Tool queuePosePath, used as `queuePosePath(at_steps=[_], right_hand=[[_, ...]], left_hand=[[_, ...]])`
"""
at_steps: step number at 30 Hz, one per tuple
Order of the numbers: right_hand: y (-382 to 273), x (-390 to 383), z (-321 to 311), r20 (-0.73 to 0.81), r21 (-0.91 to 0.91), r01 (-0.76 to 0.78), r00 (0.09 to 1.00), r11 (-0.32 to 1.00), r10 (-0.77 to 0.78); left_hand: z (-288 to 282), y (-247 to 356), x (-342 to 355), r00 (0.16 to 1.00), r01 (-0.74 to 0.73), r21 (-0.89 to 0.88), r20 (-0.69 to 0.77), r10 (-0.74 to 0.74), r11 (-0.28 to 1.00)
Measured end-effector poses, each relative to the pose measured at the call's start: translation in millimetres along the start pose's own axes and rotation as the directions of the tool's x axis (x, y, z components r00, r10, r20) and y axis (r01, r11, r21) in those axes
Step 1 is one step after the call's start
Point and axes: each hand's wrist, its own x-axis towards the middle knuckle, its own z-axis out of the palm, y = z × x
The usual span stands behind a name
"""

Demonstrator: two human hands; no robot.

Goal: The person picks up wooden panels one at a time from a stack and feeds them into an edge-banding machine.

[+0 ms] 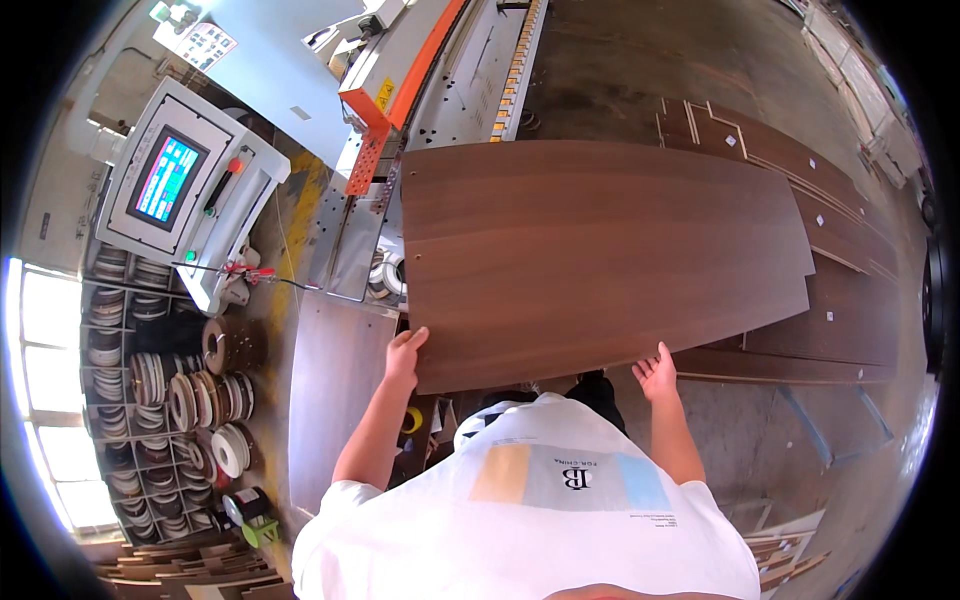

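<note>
A large dark brown wood-grain panel (pixel 600 250) lies broad and flat in front of me, with small holes along its left end. My left hand (pixel 405 355) is closed round its left edge by the near corner, thumb on top and the fingers partly hidden. At the near long edge, right of the middle, my right hand (pixel 655 376) is turned palm up. One of its fingertips meets the edge while the other fingers are loosely apart. What bears the panel from below is hidden.
Ahead stands a long machine with an orange guard (pixel 370 140); its control console (pixel 165 180) is at left. A pale side table (pixel 335 390) adjoins my left arm. Edge-band rolls (pixel 230 450) fill a rack at left. More brown panels (pixel 850 290) are stacked at right.
</note>
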Motion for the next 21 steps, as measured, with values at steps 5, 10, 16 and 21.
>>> queuePosePath(at_steps=[5, 10, 16, 21], right_hand=[[-6.2, 33.7, -6.7, 0.012, 0.056, -0.186, 0.983, 0.981, 0.186], [-19.4, 43.1, -23.8, 0.193, -0.082, -0.332, 0.920, 0.940, 0.342], [-81.4, 124.0, -105.2, -0.095, 0.226, -0.151, 0.980, 0.962, 0.176], [-139.5, 166.6, -137.1, -0.236, 0.331, -0.079, 0.958, 0.940, 0.163]], left_hand=[[-32.8, -5.7, 30.5, 0.952, -0.150, 0.337, -0.206, 0.228, 0.929], [-24.9, -30.2, 33.7, 0.817, -0.165, 0.739, -0.268, 0.510, 0.653], [50.7, -22.7, 3.9, 0.683, 0.000, 0.992, -0.092, 0.724, 0.126], [114.7, -52.1, -24.3, 0.780, -0.185, 0.973, 0.229, 0.583, -0.135]])
